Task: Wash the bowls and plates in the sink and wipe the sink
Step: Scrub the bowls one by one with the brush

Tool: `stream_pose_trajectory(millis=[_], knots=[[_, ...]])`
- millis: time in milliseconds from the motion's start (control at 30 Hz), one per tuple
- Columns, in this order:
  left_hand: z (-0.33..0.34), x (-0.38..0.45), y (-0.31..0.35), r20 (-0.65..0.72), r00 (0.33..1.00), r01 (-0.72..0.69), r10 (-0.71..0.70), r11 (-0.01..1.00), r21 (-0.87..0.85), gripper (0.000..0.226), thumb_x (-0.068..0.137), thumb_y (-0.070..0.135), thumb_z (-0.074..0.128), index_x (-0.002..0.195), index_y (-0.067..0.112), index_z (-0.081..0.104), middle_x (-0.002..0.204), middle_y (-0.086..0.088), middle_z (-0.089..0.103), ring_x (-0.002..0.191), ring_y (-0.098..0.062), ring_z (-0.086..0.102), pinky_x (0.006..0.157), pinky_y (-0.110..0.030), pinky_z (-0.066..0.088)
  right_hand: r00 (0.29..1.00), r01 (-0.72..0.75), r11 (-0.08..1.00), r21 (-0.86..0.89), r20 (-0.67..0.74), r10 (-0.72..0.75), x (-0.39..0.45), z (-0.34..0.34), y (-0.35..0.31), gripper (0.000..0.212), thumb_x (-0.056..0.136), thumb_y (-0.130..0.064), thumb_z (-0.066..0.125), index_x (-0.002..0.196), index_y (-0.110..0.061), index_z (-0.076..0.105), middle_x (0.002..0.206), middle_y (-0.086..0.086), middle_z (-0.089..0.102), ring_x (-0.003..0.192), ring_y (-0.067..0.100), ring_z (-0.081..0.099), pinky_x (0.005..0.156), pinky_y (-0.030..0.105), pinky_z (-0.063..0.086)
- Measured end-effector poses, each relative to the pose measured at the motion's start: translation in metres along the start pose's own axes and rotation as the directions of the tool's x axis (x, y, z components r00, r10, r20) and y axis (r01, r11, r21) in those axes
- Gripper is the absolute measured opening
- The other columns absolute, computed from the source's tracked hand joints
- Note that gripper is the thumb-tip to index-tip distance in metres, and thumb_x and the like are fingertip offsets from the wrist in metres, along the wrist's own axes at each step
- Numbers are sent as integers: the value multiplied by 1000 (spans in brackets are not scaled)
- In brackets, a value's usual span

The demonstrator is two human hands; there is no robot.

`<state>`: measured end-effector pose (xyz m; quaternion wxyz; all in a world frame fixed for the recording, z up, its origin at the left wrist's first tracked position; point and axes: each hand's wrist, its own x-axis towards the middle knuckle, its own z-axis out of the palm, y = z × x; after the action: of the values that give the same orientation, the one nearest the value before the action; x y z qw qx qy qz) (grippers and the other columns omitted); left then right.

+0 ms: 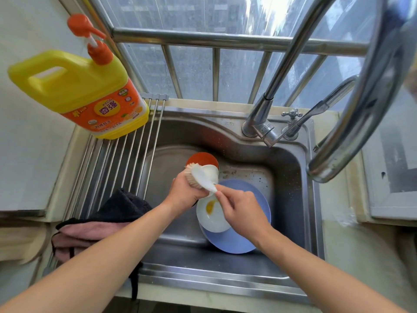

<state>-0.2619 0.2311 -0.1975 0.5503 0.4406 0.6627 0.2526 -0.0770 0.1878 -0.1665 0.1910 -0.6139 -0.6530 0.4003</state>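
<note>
In the steel sink (pixel 291 199) lies a blue plate (pixel 243 240). On it sits a white bowl (pixel 209 219) with a yellow smear inside. Behind them is a red bowl (pixel 201 157), partly hidden. My left hand (pixel 184 195) grips the bristled head of a white scrubbing brush (pixel 203 177), held just above the white bowl. My right hand (pixel 239 211) pinches the tip of the brush's handle with thumb and forefinger, over the bowl and the plate.
A yellow detergent bottle (pixel 79 86) with an orange pump stands on a roll-up metal rack (pixel 117 159) over the sink's left side. A dark cloth (pixel 123 206) and a pink cloth (pixel 88 233) lie on the rack. The faucet (pixel 264 114) rises at the back right.
</note>
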Motion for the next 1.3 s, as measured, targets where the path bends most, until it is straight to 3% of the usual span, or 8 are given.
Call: stream_pose_trajectory(millis=[167,333,467,633,733,933,1167,1300], knots=[[3,0,4,-38,999,-21,20,999,-35,50,69,10,83,106,37,65,102,2,72,97,-22,69,84,-45,61,950,-292,956,-32,-128,286,18,-2,2,32,104,-29,43,79,-25,64,63,-3,61,62,22,59,56,46,49],[1,3,3,-35,999,-1,-3,994,-109,68,61,8,90,118,34,64,112,1,73,107,-20,68,95,-45,56,999,-30,999,-14,11,30,3,3,-6,25,104,-36,48,115,-35,70,58,-5,59,57,19,55,53,39,44],[3,3,3,-9,1000,-26,26,999,-28,52,65,15,85,109,36,65,102,3,73,98,-24,70,87,-52,59,962,-221,975,29,-155,223,14,5,2,28,104,-32,44,96,-26,71,60,-4,59,60,22,57,54,42,44],[7,4,-3,-27,999,25,-28,995,-101,56,64,10,90,112,30,68,106,1,75,102,-19,71,92,-48,58,994,-85,989,-119,-86,75,7,13,-8,32,101,-43,38,114,-33,66,63,-1,63,62,24,58,53,41,47],[6,5,2,-62,998,-17,14,998,-63,49,69,7,83,106,34,66,101,3,73,96,-20,69,85,-44,60,960,-250,967,-48,-145,241,16,4,4,30,102,-33,41,83,-30,63,59,-4,58,60,23,58,49,38,42],[4,4,1,-17,999,-39,39,998,-42,55,67,1,87,105,34,66,99,9,73,94,-9,69,80,-25,58,994,-92,993,-80,-57,88,3,4,4,27,104,-37,45,119,-37,68,57,-5,58,55,18,54,51,41,45],[1,6,1,-21,999,-40,40,999,6,55,62,12,92,105,34,66,99,11,74,97,-8,69,88,-33,59,998,-60,995,-73,-39,58,-6,11,-7,28,105,-37,45,124,-40,65,59,-8,57,57,20,55,51,40,44],[0,4,4,-33,998,-47,48,999,25,48,65,16,83,105,37,65,99,6,72,95,-19,69,84,-43,60,954,-268,963,-39,-148,259,8,9,7,28,104,-31,42,95,-28,68,61,-6,61,60,19,58,56,46,49]])
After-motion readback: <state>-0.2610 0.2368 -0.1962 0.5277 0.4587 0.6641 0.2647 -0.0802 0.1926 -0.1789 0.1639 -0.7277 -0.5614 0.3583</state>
